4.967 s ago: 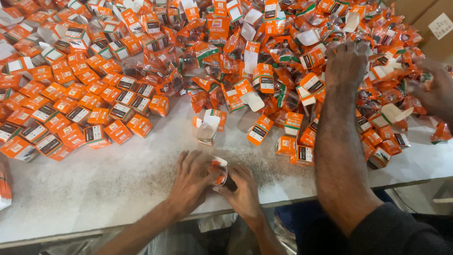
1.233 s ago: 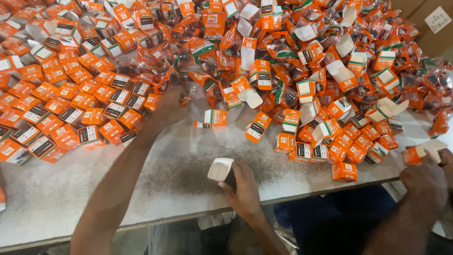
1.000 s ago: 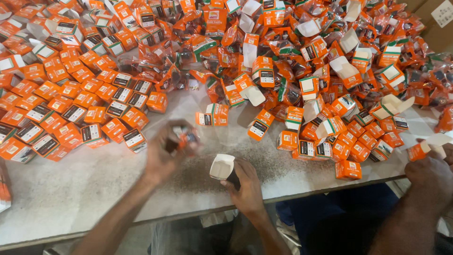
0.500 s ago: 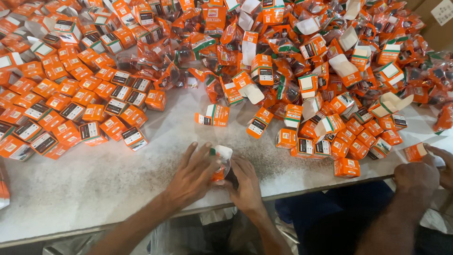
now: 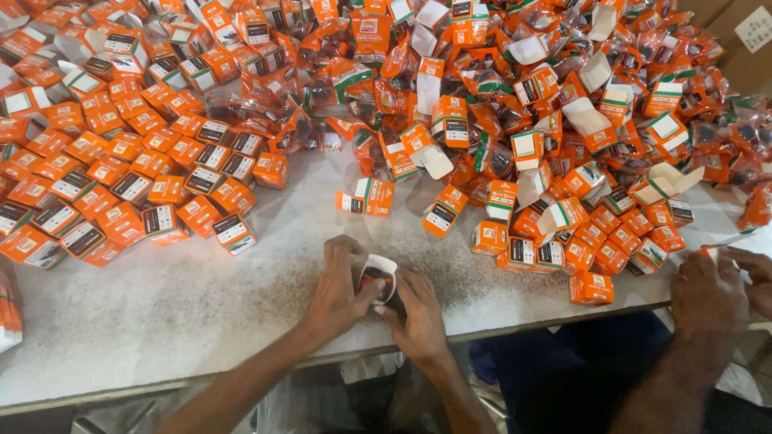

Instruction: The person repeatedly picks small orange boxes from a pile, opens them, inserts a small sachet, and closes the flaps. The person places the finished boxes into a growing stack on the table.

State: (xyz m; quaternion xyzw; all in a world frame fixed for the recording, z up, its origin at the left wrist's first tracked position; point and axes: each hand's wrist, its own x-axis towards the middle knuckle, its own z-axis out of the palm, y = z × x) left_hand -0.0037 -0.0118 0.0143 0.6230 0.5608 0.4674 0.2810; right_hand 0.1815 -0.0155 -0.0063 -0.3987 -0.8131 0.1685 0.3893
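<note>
Left hand (image 5: 336, 291): down at the near edge of the table, fingers curled around the left side of a small open carton (image 5: 378, 277), grasping it.
Right hand (image 5: 416, 312): pressed to the carton's right side, thumb on it, gripping too.
Carton: held between both hands just above the white tabletop (image 5: 161, 297), its white flap up and a dark part showing inside.
Orange boxes (image 5: 145, 185): closed ones heaped to the left, well apart from the hands.
Open boxes (image 5: 587, 120): piled far right among clear wrapped packets, flaps gaping.
Co-worker's hand (image 5: 708, 293): resting at the table's right edge, near a lone orange box (image 5: 591, 288).
</note>
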